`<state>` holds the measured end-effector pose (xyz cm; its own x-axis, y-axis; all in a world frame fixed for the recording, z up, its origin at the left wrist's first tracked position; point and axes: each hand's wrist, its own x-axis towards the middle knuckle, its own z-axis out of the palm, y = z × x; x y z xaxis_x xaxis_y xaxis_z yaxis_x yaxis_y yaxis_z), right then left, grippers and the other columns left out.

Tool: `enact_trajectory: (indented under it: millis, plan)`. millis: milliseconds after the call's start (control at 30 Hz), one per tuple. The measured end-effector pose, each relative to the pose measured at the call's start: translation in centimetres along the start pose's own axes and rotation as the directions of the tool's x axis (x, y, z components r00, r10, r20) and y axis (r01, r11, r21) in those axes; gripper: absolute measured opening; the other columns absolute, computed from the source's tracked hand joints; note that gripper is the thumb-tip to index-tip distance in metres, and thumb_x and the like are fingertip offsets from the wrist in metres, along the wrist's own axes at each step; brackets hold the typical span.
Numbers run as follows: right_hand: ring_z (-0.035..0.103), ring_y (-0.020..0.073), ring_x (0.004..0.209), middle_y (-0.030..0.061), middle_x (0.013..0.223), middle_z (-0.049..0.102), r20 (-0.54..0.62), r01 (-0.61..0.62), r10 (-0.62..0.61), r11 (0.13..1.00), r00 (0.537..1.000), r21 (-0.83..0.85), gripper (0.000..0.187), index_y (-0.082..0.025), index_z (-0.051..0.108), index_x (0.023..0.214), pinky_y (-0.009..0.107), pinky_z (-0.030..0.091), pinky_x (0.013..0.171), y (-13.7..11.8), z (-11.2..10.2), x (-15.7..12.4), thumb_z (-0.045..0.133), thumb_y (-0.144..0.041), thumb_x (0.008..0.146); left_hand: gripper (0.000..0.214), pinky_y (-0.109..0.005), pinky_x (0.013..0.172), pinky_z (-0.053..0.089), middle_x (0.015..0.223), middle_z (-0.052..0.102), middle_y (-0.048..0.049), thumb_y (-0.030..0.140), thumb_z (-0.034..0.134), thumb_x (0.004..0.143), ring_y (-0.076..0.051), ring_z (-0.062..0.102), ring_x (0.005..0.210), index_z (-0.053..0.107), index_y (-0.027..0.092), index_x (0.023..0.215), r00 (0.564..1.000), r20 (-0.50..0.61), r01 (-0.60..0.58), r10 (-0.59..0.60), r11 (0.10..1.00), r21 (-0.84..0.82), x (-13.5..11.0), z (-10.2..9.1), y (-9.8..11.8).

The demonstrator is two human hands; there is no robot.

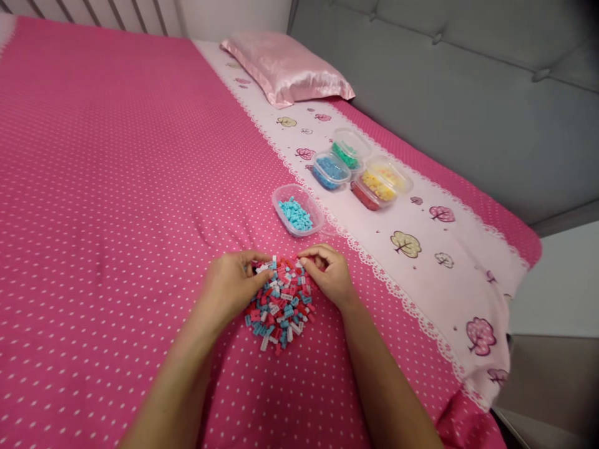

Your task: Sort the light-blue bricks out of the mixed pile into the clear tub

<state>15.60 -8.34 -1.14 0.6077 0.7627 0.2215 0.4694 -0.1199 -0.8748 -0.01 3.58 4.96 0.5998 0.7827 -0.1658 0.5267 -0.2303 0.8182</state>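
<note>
As your left hand (231, 287) and right hand (328, 272) curl in on the heap, the pile of small bricks (281, 305) lies between them on the pink dotted bedspread (116, 187): red, blue and white pieces all mixed. Your left fingers are bent over the pile's upper left edge, touching it. Your right fingertips are drawn together at its top right. Whether either hand actually grips a piece, I cannot tell from here.

Now the tubs. Just beyond the pile sits 1 clear open tub (298, 210) with light-blue bricks in it, close to your right hand but not touching it. Farther back, on the white band with tree prints (421, 249), 1 cluster of clear tubs stands packed together: the blue tub (330, 169) on the near left, the green tub (350, 148) behind it, the yellow tub (386, 178) on the right. Red pieces (361, 194) show at the yellow tub's lower near edge; whether they have a tub of their own is hard to make out.

Beyond all that, a shiny pink pillow (285, 68) lies at the head of the bed, and the grey padded headboard (444, 93) runs along the right. Between the pile and the light-blue tub there is only bare bedspread.
</note>
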Motion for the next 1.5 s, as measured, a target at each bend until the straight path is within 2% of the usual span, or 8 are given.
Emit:
enact_trajectory:
  millis: [333,567,733,867,1033,1167,1300,1500]
  plan:
    - [0.042,0.0092,0.055,-0.0001,0.071,0.056,0.0,-0.013,0.013,1.0,1.0,0.0,0.014,-0.016,0.07,0.082,0.023,0.037,0.055,0.0,-0.1,0.0,0.061,-0.025,0.076,0.023,-0.026,0.053,0.027,0.055,0.054,0.0009,0.033,0.058,0.072,-0.015,0.047,0.053,0.069,0.021,0.088,0.993,0.117,-0.07,0.028,0.928,0.367,0.4,1.0,-0.6]
    - [0.043,0.0095,0.056,0.0001,0.071,0.056,0.002,-0.015,0.015,1.0,1.0,-0.001,0.015,-0.016,0.07,0.083,0.024,0.037,0.055,0.1,0.0,0.0,0.061,-0.026,0.077,0.018,-0.022,0.044,0.023,0.046,0.037,0.0067,0.031,0.066,0.067,-0.008,0.034,0.042,0.064,0.017,0.078,0.991,0.127,0.052,-0.039,0.993,-0.103,0.2,1.0,-0.3]
    - [0.042,0.0092,0.055,-0.0002,0.07,0.055,-0.004,-0.031,0.031,1.0,1.0,0.007,0.015,-0.016,0.07,0.083,0.024,0.036,0.054,0.1,0.1,0.0,0.061,-0.027,0.077,0.017,-0.015,0.038,0.019,0.051,0.033,0.0088,0.021,0.069,0.067,-0.002,0.025,0.039,0.054,0.016,0.073,0.939,0.338,0.314,-0.065,0.569,-0.76,0.1,-0.1,0.1]
    - [0.042,0.0095,0.056,-0.0001,0.07,0.055,-0.004,-0.029,0.029,1.0,1.0,0.008,0.015,-0.016,0.07,0.082,0.024,0.037,0.055,0.0,0.1,0.0,0.061,-0.027,0.076,0.006,-0.014,0.036,0.019,0.059,0.039,0.0048,0.012,0.054,0.071,-0.002,0.022,0.04,0.049,0.014,0.068,0.871,0.491,0.485,-0.004,0.165,-0.859,0.3,-1.1,0.4]
    - [0.042,0.0097,0.056,-0.0002,0.07,0.055,0.001,-0.035,0.034,0.999,0.999,0.01,0.015,-0.017,0.07,0.083,0.024,0.037,0.056,0.0,0.0,0.0,0.061,-0.026,0.076,0.011,-0.013,0.036,0.024,0.067,0.047,-0.002,0.012,0.046,0.065,-0.003,0.029,0.044,0.055,0.011,0.071,0.847,0.532,0.531,0.014,0.012,-0.847,0.4,-1.5,0.4]
    - [0.043,0.0099,0.057,-0.0004,0.069,0.055,-0.003,-0.038,0.038,0.999,0.999,-0.002,0.015,-0.017,0.07,0.083,0.024,0.037,0.056,0.0,0.0,0.0,0.061,-0.027,0.076,0.015,-0.014,0.036,0.024,0.068,0.052,-0.0047,0.018,0.052,0.06,-0.005,0.035,0.047,0.06,0.01,0.07,0.886,0.462,0.463,-0.045,0.129,-0.877,0.5,-1.4,0.5]
    - [0.043,0.0099,0.056,-0.0004,0.069,0.054,0.0,-0.037,0.037,0.999,0.999,-0.003,0.015,-0.017,0.071,0.082,0.024,0.037,0.055,0.0,0.0,0.0,0.061,-0.027,0.076,0.016,-0.014,0.035,0.019,0.053,0.048,0.0022,0.024,0.068,0.06,-0.002,0.03,0.041,0.064,0.011,0.067,0.957,0.247,0.291,-0.155,0.472,-0.832,0.3,-0.4,0.5]
    - [0.044,0.0101,0.056,0.0004,0.07,0.056,0.007,-0.029,0.029,0.999,1.0,-0.012,0.016,-0.017,0.07,0.082,0.024,0.038,0.055,-0.2,0.0,0.1,0.06,-0.027,0.076,0.028,-0.023,0.049,0.038,0.059,0.062,-0.001,0.032,0.069,0.062,-0.012,0.051,0.052,0.073,0.016,0.086,0.99,0.092,0.133,-0.11,0.942,-0.307,0.4,1.3,-0.4]
